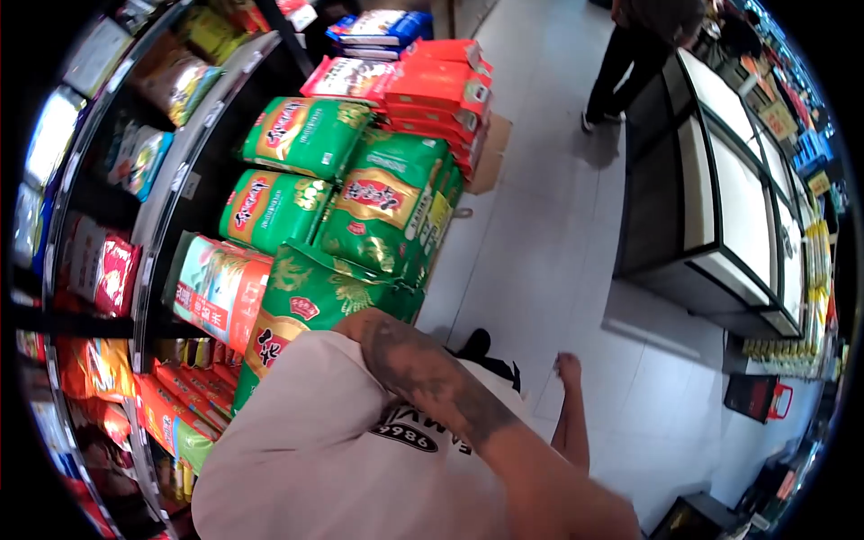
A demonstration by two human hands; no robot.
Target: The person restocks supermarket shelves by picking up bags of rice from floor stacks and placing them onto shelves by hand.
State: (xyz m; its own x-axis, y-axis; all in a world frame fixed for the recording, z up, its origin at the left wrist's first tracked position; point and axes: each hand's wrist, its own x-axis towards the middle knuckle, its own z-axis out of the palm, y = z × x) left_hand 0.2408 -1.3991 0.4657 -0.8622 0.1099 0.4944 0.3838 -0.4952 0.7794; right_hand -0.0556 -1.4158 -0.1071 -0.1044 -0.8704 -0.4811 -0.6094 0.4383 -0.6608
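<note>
My tattooed left forearm bends up from the white sleeve and crosses my chest toward the camera. The back of my left hand (585, 504) seems to lie at the bottom edge, near the camera, its fingers out of sight. My right hand (568, 367) hangs low at my side above the floor, small in view, its fingers looking curled with nothing visible in them. Beside my left elbow lies a large green bag (315, 279). More green bags (373, 198) are stacked behind it, and a red and blue bag (216, 283) leans at their left.
Shelves (153, 225) with packaged goods run along the left. Red packs (436, 90) are stacked beyond the green bags. A black-framed case (729, 198) stands at the right, with a red and black basket (759, 397) near it. Another person (634, 45) stands in the aisle.
</note>
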